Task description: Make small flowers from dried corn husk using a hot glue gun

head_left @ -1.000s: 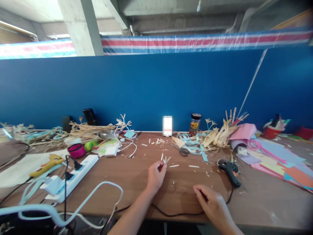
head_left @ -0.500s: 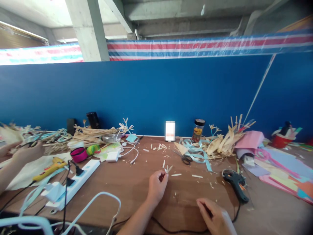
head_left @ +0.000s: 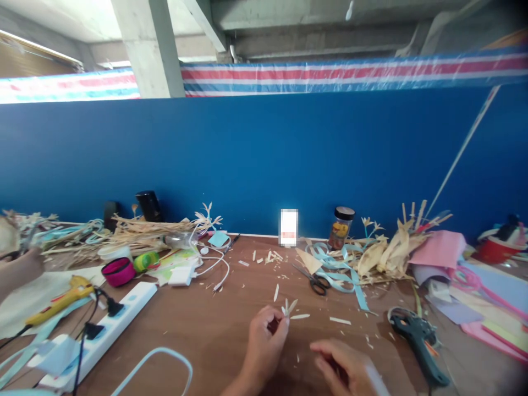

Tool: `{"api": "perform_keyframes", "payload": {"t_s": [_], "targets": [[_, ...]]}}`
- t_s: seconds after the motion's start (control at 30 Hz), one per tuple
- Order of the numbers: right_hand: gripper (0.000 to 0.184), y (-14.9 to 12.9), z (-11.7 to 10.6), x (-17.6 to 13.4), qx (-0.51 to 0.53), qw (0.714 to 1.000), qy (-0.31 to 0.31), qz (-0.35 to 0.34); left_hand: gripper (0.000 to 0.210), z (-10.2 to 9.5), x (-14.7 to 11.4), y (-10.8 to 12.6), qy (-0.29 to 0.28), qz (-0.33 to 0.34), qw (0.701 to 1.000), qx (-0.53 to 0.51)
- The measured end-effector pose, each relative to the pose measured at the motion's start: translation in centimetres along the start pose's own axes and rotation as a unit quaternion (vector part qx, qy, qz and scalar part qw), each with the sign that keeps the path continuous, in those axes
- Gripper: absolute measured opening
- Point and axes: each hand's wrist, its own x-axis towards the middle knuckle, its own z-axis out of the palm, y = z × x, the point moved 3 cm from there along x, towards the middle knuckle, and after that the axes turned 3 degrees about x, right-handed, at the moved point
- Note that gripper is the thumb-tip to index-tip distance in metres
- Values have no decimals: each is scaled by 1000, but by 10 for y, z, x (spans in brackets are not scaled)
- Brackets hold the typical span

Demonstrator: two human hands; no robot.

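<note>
Between the thumb and fingertips of my left hand [head_left: 268, 338] is a small flower of pale husk petals [head_left: 290, 308], its petals spread upward. My right hand [head_left: 346, 363] is to the right, low over the table, fingers stretched out and thumb apart, with nothing visible in it. Loose pale petal strips [head_left: 300, 316] lie beside the flower, and another cut strip [head_left: 340, 320] is farther right. Black-handled scissors [head_left: 317, 283] rest beyond my hands. To the right of my right hand lies a dark glue gun [head_left: 418, 344].
A white power strip [head_left: 105, 330] and yellow glue gun [head_left: 61, 302] occupy the left. Light-blue ribbon [head_left: 336, 269], a lidded jar [head_left: 341, 228] and dried husks [head_left: 388, 258] stand toward the back right. Coloured paper [head_left: 441, 250] lies far right. Another person's hand [head_left: 22, 269] shows far left.
My right hand has moved left, closer to my left hand, which still pinches the flower. The view has shifted slightly, and the other person's hand at the left has moved outward.
</note>
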Motion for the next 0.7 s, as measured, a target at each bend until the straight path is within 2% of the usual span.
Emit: {"api": "perform_keyframes", "payload": {"t_s": [0.13,0.3,0.43,0.57,0.7], "targets": [[23,-11,0,44,122,990,11,72,16,9,10,12,-37,-32,995,-85],[16,-3,8,77,278,956,-41,78,15,16,33,4,-64,-70,988,-124],[16,16,13,85,331,939,-40,85,15,23,45,-7,-71,-60,992,-89],[18,39,19,85,345,931,4,117,16,34,48,-12,-72,-37,996,-40],[17,49,21,83,347,928,25,134,15,39,45,-19,-95,-59,992,-62]]}}
